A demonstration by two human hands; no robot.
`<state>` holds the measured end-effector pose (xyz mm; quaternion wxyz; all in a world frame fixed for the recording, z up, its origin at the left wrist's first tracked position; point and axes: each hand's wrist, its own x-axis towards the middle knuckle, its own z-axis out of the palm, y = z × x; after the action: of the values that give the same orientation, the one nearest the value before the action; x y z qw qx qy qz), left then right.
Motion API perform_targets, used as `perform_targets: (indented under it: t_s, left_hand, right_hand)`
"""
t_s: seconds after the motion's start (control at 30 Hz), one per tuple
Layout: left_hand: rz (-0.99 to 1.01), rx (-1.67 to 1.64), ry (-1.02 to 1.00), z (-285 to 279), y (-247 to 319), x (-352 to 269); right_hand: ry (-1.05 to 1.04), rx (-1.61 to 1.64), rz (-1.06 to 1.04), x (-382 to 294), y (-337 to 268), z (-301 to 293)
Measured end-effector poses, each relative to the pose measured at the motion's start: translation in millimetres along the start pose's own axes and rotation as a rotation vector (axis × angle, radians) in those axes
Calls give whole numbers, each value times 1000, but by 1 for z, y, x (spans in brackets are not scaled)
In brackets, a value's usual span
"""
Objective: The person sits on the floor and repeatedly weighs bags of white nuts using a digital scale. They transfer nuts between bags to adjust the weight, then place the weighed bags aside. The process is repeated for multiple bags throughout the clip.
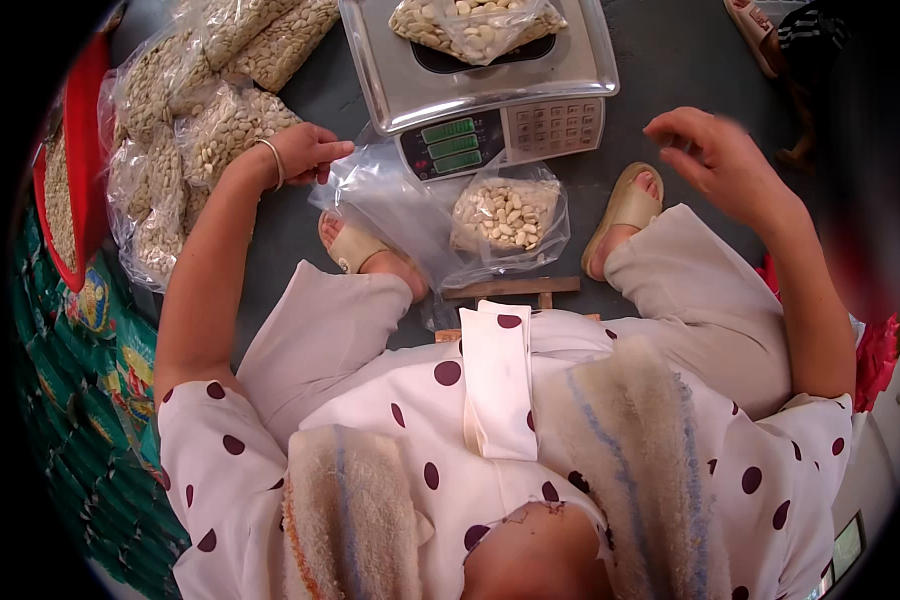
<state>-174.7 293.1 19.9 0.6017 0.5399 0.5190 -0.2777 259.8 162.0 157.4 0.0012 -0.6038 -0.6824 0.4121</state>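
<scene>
My left hand (309, 155), with a bangle at the wrist, is at the left edge of a clear plastic bag (390, 180). Its fingertips meet the film, but whether they pinch it I cannot tell. To the right of that film, a clear bag of pale beans (507, 217) rests in front of the digital scale (450, 142). On the scale's steel pan (487, 94) lies another bag of large flat beans (480, 30). My right hand (709, 154) hovers right of the scale, fingers loosely bent and apart, holding nothing.
Several filled bean bags (195, 120) are heaped at the left. Beyond them stands a red container (82, 172) of beans, above green printed packaging (82, 390). A small wooden stool (514, 286) shows between my legs. Someone's sandalled foot (754, 34) is at upper right.
</scene>
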Motion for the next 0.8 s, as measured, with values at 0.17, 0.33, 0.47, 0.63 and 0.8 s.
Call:
perform_targets:
  t_s: [0.17, 0.33, 0.47, 0.63, 0.8]
  left_hand:
    - [313, -284, -280, 80, 92, -44]
    - [489, -56, -314, 172, 127, -13]
    - [526, 564, 153, 197, 131, -40]
    - [468, 558, 12, 118, 136, -111]
    - [390, 258, 376, 52, 107, -153]
  right_hand:
    - [16, -1, -68, -13, 1, 0]
    - [31, -18, -136, -23, -11, -2]
    - [5, -20, -139, -30, -17, -10]
    - [53, 19, -139, -37, -17, -14]
    - [81, 40, -87, -33, -20, -20]
